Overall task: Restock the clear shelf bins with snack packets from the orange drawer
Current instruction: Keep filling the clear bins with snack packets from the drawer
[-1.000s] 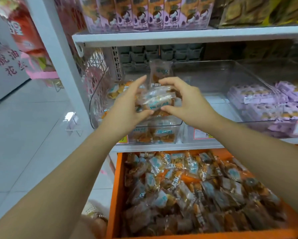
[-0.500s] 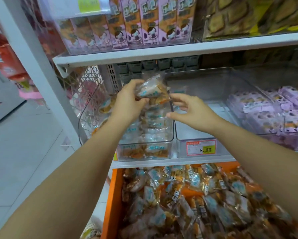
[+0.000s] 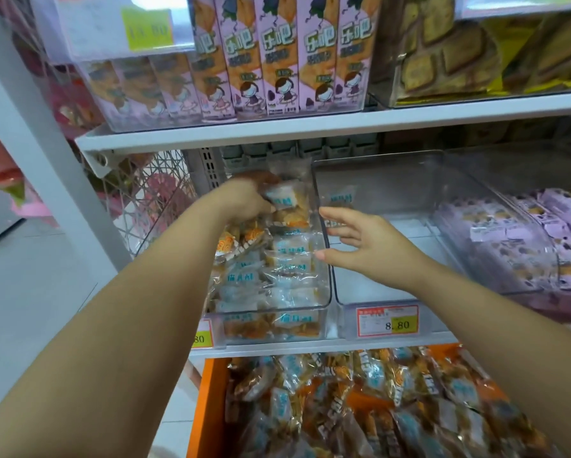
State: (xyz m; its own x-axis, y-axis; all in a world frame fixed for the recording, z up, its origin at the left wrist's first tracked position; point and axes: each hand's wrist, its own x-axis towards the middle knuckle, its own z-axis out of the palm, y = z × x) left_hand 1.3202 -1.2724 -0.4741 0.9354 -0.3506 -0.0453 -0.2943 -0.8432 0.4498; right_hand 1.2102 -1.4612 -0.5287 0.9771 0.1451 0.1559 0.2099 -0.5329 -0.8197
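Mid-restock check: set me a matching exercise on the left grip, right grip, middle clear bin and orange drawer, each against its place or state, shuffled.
Things
1. left grip
2. right grip
3. middle clear bin
4. orange drawer

Places or states
A. below the shelf, heaped with loose packets
B. fingers spread, holding nothing, where the left bin meets the next one
C. curled round snack packets at the back of the left bin
D. carries the 8.80 label on its front

Pairs: 1-C, 2-B, 3-D, 4-A.
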